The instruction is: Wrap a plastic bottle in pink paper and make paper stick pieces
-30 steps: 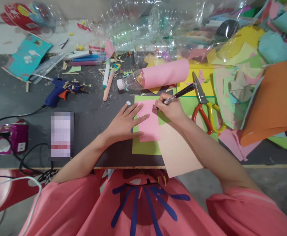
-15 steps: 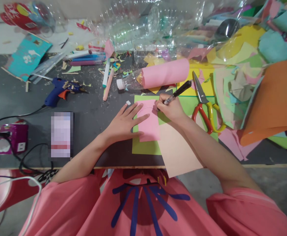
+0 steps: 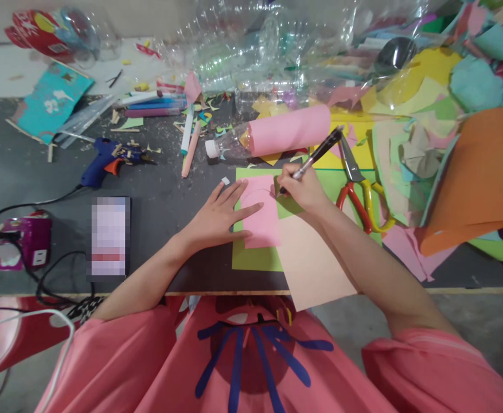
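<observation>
My left hand [image 3: 219,215] lies flat with fingers spread, pressing on the left part of a small pink paper [image 3: 262,226]. A thin curved line runs across the upper part of that paper. Between the fingers of my right hand [image 3: 300,186] is a black pen [image 3: 315,156], tilted up to the right, its tip close to the pink paper's right edge. Beneath the pink paper is a green sheet [image 3: 255,259], and a peach sheet [image 3: 315,264] lies under my right forearm. Beyond my hands, a clear bottle wrapped in pink paper [image 3: 289,131] rests on its side.
Red-and-yellow scissors [image 3: 357,178] lie right of my right hand. At left are a blue glue gun [image 3: 105,160], a phone [image 3: 108,235] and cables. Markers [image 3: 186,131], clear plastic bottles [image 3: 234,51] and paper scraps line the back. An orange sheet [image 3: 475,178] stands at right.
The pen has tilted and its tip now shows at the right edge of the pink paper. My right hand has shifted slightly right; my left hand stays in place.
</observation>
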A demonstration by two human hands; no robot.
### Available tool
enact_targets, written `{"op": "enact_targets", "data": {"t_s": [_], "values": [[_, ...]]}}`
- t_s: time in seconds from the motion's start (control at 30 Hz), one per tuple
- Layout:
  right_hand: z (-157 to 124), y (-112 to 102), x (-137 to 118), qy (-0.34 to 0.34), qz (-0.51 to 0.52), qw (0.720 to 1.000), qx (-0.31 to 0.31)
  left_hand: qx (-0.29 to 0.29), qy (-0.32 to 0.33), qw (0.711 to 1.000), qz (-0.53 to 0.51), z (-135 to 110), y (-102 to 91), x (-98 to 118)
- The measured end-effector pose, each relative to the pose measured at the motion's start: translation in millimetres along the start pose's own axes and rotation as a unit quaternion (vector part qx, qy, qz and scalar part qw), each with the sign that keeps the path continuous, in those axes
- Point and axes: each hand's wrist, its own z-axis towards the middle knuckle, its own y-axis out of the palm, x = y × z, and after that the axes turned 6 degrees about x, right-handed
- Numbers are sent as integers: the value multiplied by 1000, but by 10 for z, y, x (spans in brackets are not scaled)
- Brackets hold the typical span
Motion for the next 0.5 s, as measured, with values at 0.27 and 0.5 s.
{"op": "enact_targets", "data": {"t_s": [0.27, 0.5], "values": [[-90, -90, -126, -64, -67, 995, -33, 51, 2, 998, -30, -27, 30, -39], [-243, -125, -274, -98, -412, 896, -133, 144, -92, 977, -125, -34, 81, -132]]}}
